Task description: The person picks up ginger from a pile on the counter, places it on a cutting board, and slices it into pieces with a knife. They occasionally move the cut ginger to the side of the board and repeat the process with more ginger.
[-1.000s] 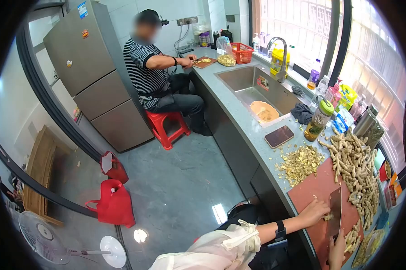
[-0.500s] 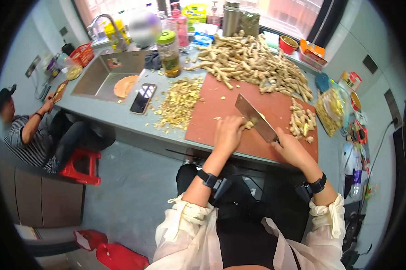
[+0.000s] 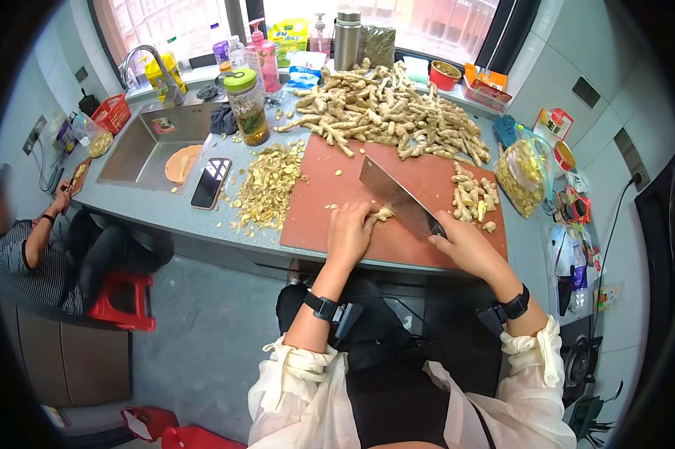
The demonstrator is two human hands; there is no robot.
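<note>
View swung square to the red board [image 3: 318,196], each hand now in full sight: left hand [image 3: 350,230], fingers curled, pins a ginger piece [image 3: 384,213] there; right hand [image 3: 468,243], closed round its handle [image 3: 437,230], holds the cleaver [image 3: 397,193] just beside.

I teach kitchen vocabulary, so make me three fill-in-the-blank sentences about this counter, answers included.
The right hand grips a broad-bladed metal ____.
The black-screened rectangular phone lies between the heaped pale ginger slices and the rectangular metal ____.
The clear cylindrical bottle has a ____ lid.
Missing words: knife; sink; green.
</note>
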